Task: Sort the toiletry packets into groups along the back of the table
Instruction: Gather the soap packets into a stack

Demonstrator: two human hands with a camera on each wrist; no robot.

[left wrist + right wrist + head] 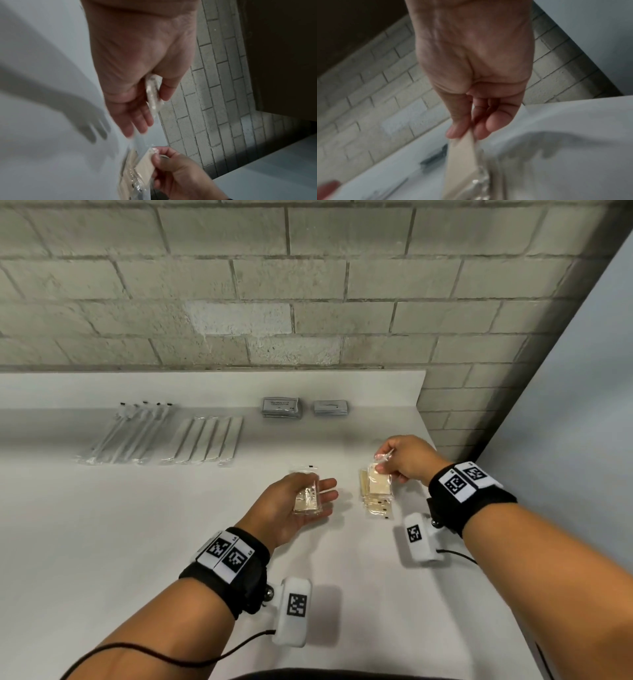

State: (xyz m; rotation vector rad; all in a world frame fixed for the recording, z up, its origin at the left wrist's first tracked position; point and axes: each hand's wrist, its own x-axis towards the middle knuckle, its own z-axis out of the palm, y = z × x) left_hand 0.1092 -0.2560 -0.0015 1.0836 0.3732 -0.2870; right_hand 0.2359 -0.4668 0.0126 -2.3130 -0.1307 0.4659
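Over the white table [137, 525], my left hand [320, 491] lies palm up, its thumb pressing a clear packet of beige contents [307, 501] against the fingers. The left wrist view shows that packet [153, 94] edge-on between thumb and fingers [137, 121]. To the right, my right hand [387, 465] pinches a second beige packet [378, 482] by its top edge. This one hangs just above a small pile of the same packets [376, 506] lying on the table. In the right wrist view the hanging packet [460, 159] dangles blurred below the pinching fingertips [453, 131].
Along the back stand sorted groups: long clear packets [126, 433], flat white strips [205, 440], and two stacks of grey sachets [281, 407] [330, 408]. A brick wall rises behind. The table's right edge [445, 460] runs close beside my right hand.
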